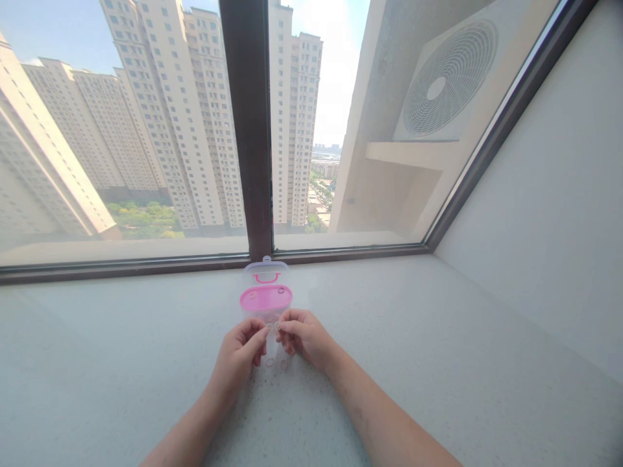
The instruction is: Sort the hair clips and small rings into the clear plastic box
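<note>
My left hand (243,344) pinches a small pale ring-shaped band (269,327) between thumb and forefinger. Close beside it, my right hand (304,334) grips another small pale band (277,326) the same way; whether the two bands touch, I cannot tell. Just beyond my fingers stands a clear plastic box with a pink tray (265,299) on top, and a small ring lies at each end of the tray. The box's clear lid (249,275), with a pink handle (267,279), is raised at the back. Below my hands, thin pale bands (284,365) lie on the sill.
The pale speckled windowsill (121,363) spreads out on both sides. Behind the box rises a dark window frame (253,162) with glass panes. A white wall (545,240) bounds the right side. Outside are tall buildings and an air-conditioner fan unit (450,78).
</note>
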The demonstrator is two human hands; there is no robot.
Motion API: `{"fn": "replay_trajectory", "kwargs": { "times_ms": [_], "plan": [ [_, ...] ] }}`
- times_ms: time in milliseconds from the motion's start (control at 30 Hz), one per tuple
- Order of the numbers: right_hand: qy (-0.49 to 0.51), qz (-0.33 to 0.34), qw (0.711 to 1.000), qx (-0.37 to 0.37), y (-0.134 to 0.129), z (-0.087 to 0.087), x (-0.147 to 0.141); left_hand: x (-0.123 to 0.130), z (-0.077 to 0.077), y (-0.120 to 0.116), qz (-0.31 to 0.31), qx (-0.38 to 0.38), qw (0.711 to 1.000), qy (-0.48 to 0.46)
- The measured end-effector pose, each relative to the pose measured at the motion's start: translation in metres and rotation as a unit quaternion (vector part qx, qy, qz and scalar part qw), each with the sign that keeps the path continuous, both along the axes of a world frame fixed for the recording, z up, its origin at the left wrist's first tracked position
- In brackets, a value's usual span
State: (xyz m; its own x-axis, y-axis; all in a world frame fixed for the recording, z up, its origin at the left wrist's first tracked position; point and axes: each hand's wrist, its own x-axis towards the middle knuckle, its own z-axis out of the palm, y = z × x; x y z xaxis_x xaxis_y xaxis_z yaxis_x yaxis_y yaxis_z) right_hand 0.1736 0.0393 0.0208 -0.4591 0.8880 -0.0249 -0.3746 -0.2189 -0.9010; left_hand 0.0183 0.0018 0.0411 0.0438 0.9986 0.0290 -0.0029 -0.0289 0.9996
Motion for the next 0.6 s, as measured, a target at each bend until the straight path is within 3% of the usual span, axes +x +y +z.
{"fn": "replay_trajectory", "kwargs": {
  "times_ms": [600],
  "plan": [
    [0.005,-0.002,1.0,-0.007,-0.0006,0.0015,-0.0002,-0.0012,-0.0019,0.0007,-0.003,0.003,1.0,0.013]
  ]
}}
